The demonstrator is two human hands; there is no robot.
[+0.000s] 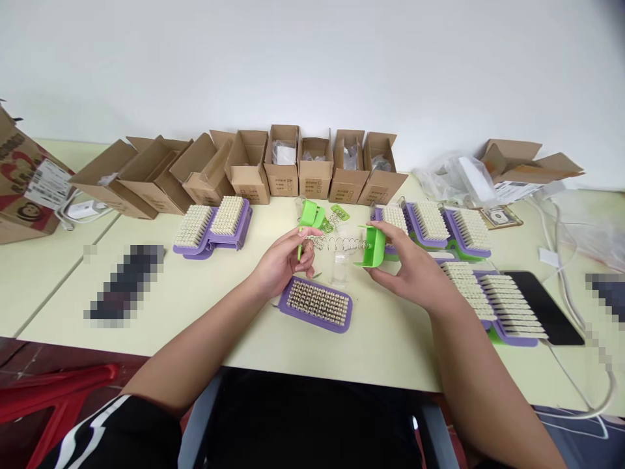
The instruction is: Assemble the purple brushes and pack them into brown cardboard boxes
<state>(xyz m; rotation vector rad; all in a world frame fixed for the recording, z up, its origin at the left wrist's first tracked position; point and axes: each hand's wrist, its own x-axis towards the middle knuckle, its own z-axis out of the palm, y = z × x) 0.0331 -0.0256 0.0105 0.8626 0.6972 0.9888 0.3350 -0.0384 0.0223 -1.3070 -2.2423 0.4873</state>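
Note:
A thin wire coil spring [342, 244] stretches sideways between my two hands above the table. My left hand [279, 266] pinches a small green plastic piece [299, 245] at the spring's left end. At the other end, my right hand [415, 270] grips a larger green plastic housing [375, 249], its open side towards the left. Just below my left hand lies a purple block [319, 303] with dense rows of cream, dark-marked tips. Behind the spring rest another green housing [309, 212] and a flat green piece [340, 212]. A clear plastic piece [340, 268] lies beneath the spring.
Open cardboard boxes [284, 176] line the back along the wall, some holding plastic bags. Purple-based blocks with cream rows stand at left [228, 216] and right [427, 221]. A black tablet-like slab [541, 306] and white cables [561, 280] lie at right.

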